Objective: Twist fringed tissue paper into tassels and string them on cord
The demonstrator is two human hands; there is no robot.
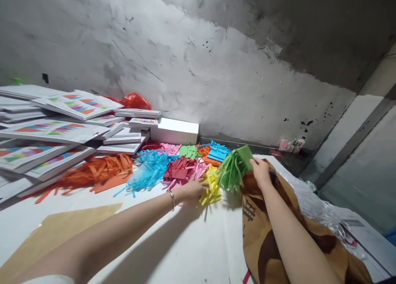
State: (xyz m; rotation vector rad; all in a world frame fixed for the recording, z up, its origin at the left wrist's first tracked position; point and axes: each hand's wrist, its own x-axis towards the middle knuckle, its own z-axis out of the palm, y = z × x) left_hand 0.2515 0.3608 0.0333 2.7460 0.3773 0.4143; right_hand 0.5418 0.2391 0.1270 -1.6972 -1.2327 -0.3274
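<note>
My right hand (261,172) is closed on the solid edge of a green fringed paper bundle (232,170), whose cut strips hang down to the left. My left hand (192,191) reaches over the table with fingers stretched out, beside a yellow fringed paper bundle (212,185) and a pink one (199,167). Just behind lies a dark red fringed bundle (180,168). To the left are a light blue bundle (151,168) and an orange heap (102,170). Under my right forearm is a brown printed cloth or bag (266,234).
Stacks of white boxes with colourful printed panels (49,129) fill the left side. A white box (177,130) stands against the wall. Brown paper (62,230) lies front left. Clear plastic (321,211) and a small bottle (299,144) are at the right.
</note>
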